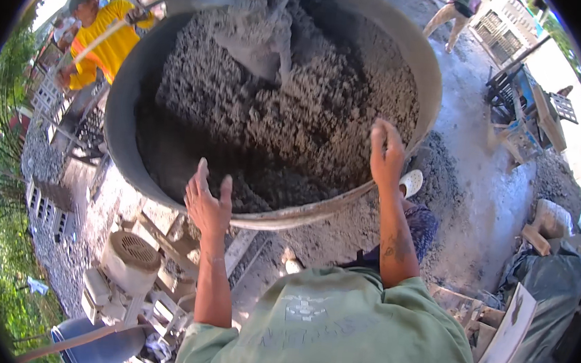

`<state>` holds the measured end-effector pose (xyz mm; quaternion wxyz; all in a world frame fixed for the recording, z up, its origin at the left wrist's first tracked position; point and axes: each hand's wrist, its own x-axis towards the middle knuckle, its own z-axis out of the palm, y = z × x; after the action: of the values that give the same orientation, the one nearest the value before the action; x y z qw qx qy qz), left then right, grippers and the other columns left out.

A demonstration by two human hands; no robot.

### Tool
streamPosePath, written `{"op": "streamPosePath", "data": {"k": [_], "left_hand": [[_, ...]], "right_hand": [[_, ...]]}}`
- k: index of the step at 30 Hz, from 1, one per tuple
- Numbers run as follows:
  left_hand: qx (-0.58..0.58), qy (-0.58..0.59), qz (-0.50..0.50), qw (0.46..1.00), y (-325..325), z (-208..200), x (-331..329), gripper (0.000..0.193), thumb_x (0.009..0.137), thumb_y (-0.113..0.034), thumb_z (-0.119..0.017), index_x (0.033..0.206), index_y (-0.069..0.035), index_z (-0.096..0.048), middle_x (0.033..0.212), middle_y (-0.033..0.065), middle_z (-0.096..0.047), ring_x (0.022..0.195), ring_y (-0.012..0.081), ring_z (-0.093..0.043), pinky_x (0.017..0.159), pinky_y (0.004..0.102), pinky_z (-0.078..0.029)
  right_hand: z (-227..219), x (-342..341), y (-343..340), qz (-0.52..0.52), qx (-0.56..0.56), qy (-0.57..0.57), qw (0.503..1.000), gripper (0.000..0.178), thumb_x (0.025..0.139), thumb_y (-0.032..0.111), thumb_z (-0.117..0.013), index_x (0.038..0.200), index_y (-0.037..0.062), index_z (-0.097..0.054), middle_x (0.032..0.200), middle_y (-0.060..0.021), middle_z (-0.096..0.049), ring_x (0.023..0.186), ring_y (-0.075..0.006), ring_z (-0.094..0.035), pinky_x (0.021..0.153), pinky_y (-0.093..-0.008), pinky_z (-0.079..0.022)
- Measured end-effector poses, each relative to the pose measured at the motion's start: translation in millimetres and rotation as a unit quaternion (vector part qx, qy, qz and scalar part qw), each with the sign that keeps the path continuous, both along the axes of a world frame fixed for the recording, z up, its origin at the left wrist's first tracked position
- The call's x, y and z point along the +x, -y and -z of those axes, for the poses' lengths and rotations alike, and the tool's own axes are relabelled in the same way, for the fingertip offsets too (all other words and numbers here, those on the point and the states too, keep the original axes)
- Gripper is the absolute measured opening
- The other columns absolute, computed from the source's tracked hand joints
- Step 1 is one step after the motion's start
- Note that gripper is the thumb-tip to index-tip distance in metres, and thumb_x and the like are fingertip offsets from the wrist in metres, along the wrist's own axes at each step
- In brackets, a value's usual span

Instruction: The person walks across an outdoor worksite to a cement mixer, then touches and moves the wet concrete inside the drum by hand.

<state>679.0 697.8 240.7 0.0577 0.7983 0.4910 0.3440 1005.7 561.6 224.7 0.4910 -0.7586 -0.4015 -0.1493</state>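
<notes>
In front of me stands a large round mixer drum (122, 110) with a thick metal rim. Coarse, damp grey concrete mix (222, 101) fills much of it, with a dark hollow on the near left. A mix-caked metal paddle (263, 46) reaches into the drum from the far side. My left hand (208, 204) is raised at the near left rim, fingers spread and thumb apart, holding nothing. My right hand (387, 154) is up by the right part of the rim, its fingers stretched out and nothing in them. Whether either hand touches the rim, I cannot tell.
At the far left, a person in a yellow shirt (107, 34) holds a long handle. A dusty motor (133, 258) sits near the drum at left, above a blue barrel (103, 344). Gravel (437, 176), a wooden bench (535, 108) and a dark tarp (548, 290) lie to the right.
</notes>
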Motion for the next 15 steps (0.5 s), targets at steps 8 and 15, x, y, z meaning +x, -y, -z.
{"op": "streamPosePath", "data": {"k": [8,15], "left_hand": [[0.05,0.3,-0.01,0.953,-7,34,-5,0.045,0.097,-0.036,-0.045,0.124,-0.001,-0.054,0.107,0.0137,-0.061,0.097,0.0262,-0.056,0.084,0.0374,-0.043],[0.052,0.06,-0.033,0.996,-4,17,0,0.007,0.085,-0.012,-0.065,0.085,-0.007,-0.07,0.076,0.0037,-0.066,0.068,0.0207,-0.061,0.064,0.0326,-0.046]], "right_hand": [[1,4,7,-0.039,0.097,-0.113,0.988,0.033,0.099,0.028,-0.045,0.108,0.0006,-0.063,0.092,-0.0092,-0.069,0.079,-0.016,-0.063,0.072,-0.0312,-0.049],[-2,-8,9,-0.011,0.102,-0.105,0.989,0.039,0.103,0.027,-0.038,0.1,-0.0017,-0.065,0.059,-0.0026,-0.058,0.05,-0.0079,-0.049,0.047,-0.0243,-0.036]]}}
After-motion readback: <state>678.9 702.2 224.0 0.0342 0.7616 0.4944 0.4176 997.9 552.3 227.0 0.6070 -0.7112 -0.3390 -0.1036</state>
